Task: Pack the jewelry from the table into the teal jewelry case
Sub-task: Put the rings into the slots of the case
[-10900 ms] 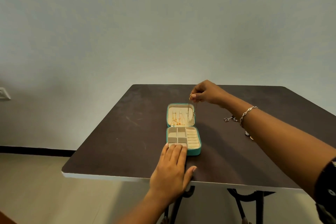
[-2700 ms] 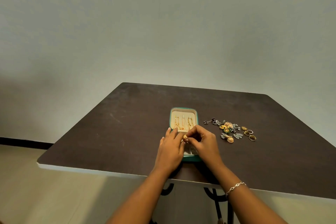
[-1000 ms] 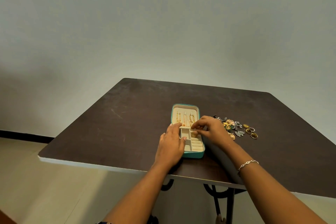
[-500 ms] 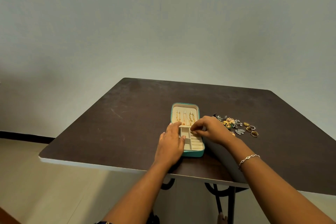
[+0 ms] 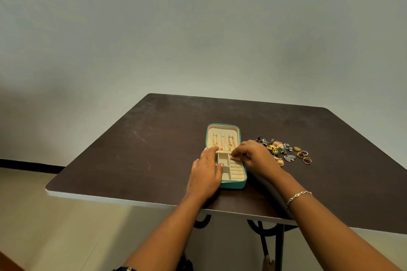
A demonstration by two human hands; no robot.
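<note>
Case (image 5: 233, 183) lies open mid-table (image 5: 154, 149), near the front edge, lid flat toward the far edge with chains (image 5: 223, 144) hung in it. Left hand (image 5: 207, 174) rests flat on the base's left side, fingers straight, holding it down. Right hand (image 5: 256, 156) has its fingers curled, tips pinching a small gold piece (image 5: 234, 157) at the far end of the ring rolls (image 5: 237, 171); can't tell what kind. Pile (image 5: 279, 149) and rings (image 5: 304, 156) sit right of the case, unpacked.

Risks: the piece is likely not seated between the rolls and pops out on release. The right wrist is close to the pile and could drag it and scatter the rings. If the left hand lifts, the case could slide.
</note>
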